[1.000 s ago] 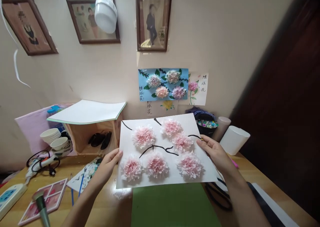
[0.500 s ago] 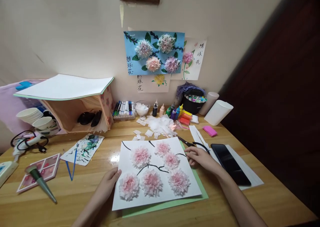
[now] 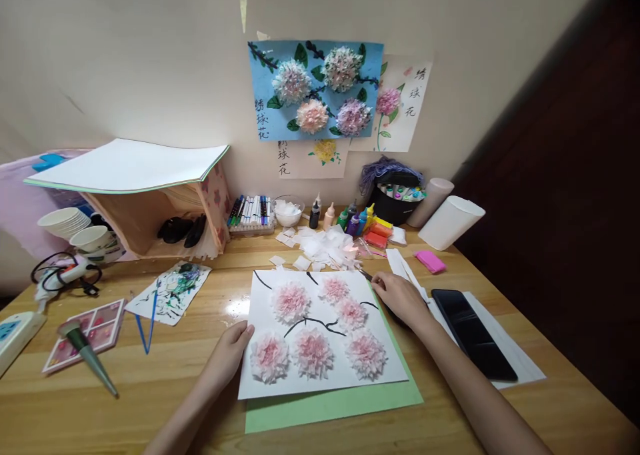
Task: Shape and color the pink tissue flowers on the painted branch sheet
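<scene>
A white sheet with several pink tissue flowers and black branch lines lies flat on a green paper sheet on the wooden desk. My left hand rests at the sheet's left edge, fingertips touching it. At the sheet's upper right corner lies my right hand, fingers curled over the edge, lying over a pair of black scissors.
A black phone lies on white paper at the right. Tissue scraps, marker pens, paint bottles and a white cup stand behind. A painted card, a palette and a wooden box are at left.
The flower sheet, held up in both hands a second ago, now lies flat on the green paper. My view has tilted down to the desk.
</scene>
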{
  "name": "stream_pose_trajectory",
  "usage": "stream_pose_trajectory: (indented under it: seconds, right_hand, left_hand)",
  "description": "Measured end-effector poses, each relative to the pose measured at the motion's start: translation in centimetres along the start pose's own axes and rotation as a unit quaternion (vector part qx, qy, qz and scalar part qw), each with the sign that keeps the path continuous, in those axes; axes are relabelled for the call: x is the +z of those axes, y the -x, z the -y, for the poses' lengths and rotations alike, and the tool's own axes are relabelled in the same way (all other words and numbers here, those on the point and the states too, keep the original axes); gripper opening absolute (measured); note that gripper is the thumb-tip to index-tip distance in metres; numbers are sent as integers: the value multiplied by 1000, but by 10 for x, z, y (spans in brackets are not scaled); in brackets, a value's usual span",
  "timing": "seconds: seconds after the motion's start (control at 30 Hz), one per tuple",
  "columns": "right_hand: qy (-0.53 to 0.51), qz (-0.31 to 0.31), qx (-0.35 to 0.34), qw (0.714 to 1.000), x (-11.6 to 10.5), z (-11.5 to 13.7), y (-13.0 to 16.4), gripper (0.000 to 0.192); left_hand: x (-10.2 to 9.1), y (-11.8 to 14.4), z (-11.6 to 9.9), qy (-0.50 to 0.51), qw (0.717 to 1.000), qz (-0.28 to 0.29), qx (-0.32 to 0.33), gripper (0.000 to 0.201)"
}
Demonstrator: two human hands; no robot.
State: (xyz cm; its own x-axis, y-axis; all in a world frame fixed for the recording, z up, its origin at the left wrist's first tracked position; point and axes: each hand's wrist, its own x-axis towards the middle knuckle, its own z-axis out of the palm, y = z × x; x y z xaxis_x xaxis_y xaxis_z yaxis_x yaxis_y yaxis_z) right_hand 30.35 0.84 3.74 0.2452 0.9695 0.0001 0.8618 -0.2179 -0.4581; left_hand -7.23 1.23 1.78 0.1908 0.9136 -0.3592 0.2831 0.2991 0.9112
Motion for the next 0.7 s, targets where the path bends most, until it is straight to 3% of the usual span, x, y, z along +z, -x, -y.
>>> stream_pose_trajectory:
  seconds: [0.17,0.27,0.3,0.37,0.47,0.53,0.6,0.7]
  right_hand:
    - [13,10,-76,997,-1,37,-17,18]
    - [-3,22,-157,987,1,70,-25,20]
    - [-12,24,-182,983,1,81,-25,22]
    - [-38,32,-223,974,0,102,-23,25]
    - [-86,61,-256,961,-3,127,-13,28]
    - [-109,69,-277,952,-5,140,-6,28]
    - [-118,70,-297,945,-7,150,-2,29]
    - [-101,76,-319,940,-5,167,-13,29]
  left_hand:
    - [1,3,-3,-29,999,20,9,43]
    - [-16,5,-10,-113,994,-12,0,43]
    - [-27,6,-13,-173,983,-54,4,43]
    - [-55,11,-17,-299,933,-199,9,37]
    - [-105,29,-14,-355,855,-377,-39,32]
    - [-131,45,-8,-379,797,-463,-77,36]
    - [-146,58,-3,-397,763,-501,-96,38]
    - [-147,59,-7,-421,772,-474,-52,32]
